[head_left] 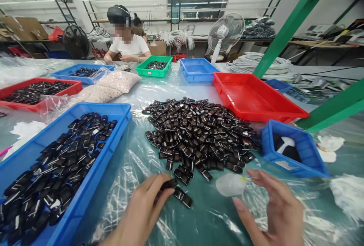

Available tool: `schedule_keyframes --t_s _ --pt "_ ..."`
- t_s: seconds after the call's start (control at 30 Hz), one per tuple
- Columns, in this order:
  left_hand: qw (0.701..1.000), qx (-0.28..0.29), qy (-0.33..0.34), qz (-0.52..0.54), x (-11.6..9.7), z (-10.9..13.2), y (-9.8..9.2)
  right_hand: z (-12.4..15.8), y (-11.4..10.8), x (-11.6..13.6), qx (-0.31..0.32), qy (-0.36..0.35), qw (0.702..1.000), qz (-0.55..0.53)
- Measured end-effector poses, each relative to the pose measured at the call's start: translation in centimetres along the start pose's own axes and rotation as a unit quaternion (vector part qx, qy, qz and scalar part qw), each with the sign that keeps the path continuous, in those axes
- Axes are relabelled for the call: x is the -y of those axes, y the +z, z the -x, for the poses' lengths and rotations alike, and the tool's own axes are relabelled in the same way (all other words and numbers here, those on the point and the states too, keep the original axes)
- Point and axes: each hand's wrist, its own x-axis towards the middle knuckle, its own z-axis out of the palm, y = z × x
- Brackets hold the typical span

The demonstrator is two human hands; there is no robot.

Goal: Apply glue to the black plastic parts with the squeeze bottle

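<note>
My left hand [139,208] pinches a small glossy black casing [170,183] between thumb and fingers, just in front of a large pile. Right beneath its fingertips another black casing [183,197] lies on the plastic-covered table. The pile [199,132] is made of many similar black casings with shiny edges. My right hand [274,208] is open, thumb and fingers spread, holding nothing. Near its fingertips rests a translucent whitish piece [231,184], flat on the table.
A long blue tray [104,170] of black casings stands at left. Beyond the pile are a red tray [256,101], a blue tray [199,77] and a green tray [153,72]. A small blue bin [298,166] and a green post [295,22] stand at right. A co-worker [127,46] sits opposite.
</note>
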Motion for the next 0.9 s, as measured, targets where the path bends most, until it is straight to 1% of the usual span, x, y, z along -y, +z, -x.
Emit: schedule_keyframes --t_s 0.07,0.13,0.17,0.23,0.3,0.33,0.43,0.5,0.57,0.67,0.73,0.8,0.9 --pt "0.996 0.010 -0.043 0.077 -0.1 0.2 0.2 0.0 0.8 0.2 0.051 0.084 0.995 -0.024" --pt "0.983 0.022 -0.093 0.154 0.1 0.2 0.5 0.1 1.4 0.5 0.088 0.180 0.978 -0.055" --pt "0.977 0.025 -0.115 0.180 0.2 0.2 0.6 0.2 1.6 0.7 0.100 0.215 0.969 -0.070" --pt "0.966 0.018 -0.145 0.214 0.3 0.2 0.6 0.2 1.7 0.7 0.107 0.246 0.960 -0.081" --pt "0.956 0.004 -0.162 0.246 0.3 0.2 0.5 0.3 1.5 0.2 0.110 0.241 0.961 -0.076" --pt "0.945 0.006 -0.177 0.274 0.2 0.3 0.3 0.3 1.3 -0.1 0.119 0.231 0.963 -0.068" --pt "0.908 0.038 -0.211 0.361 -0.2 0.4 -0.1 0.2 0.8 -1.5 0.171 0.175 0.969 -0.038" --pt "0.892 0.051 -0.216 0.393 -0.4 0.4 -0.1 0.1 0.5 -2.0 0.198 0.135 0.971 -0.021" --pt "0.887 0.046 -0.219 0.405 -0.5 0.5 0.1 0.1 0.6 -2.0 0.197 0.128 0.972 -0.017" --pt "0.881 0.040 -0.236 0.408 -0.4 0.7 0.5 0.3 1.0 -1.0 0.166 0.154 0.974 -0.030" --pt "0.882 0.050 -0.236 0.406 -0.3 0.7 0.6 0.5 1.3 -0.3 0.151 0.170 0.973 -0.039" --pt "0.884 0.066 -0.231 0.401 -0.3 0.8 0.6 0.6 1.4 0.1 0.157 0.177 0.971 -0.040" --pt "0.888 0.074 -0.228 0.393 -0.3 0.9 0.4 0.7 1.0 -0.1 0.184 0.181 0.966 -0.032"
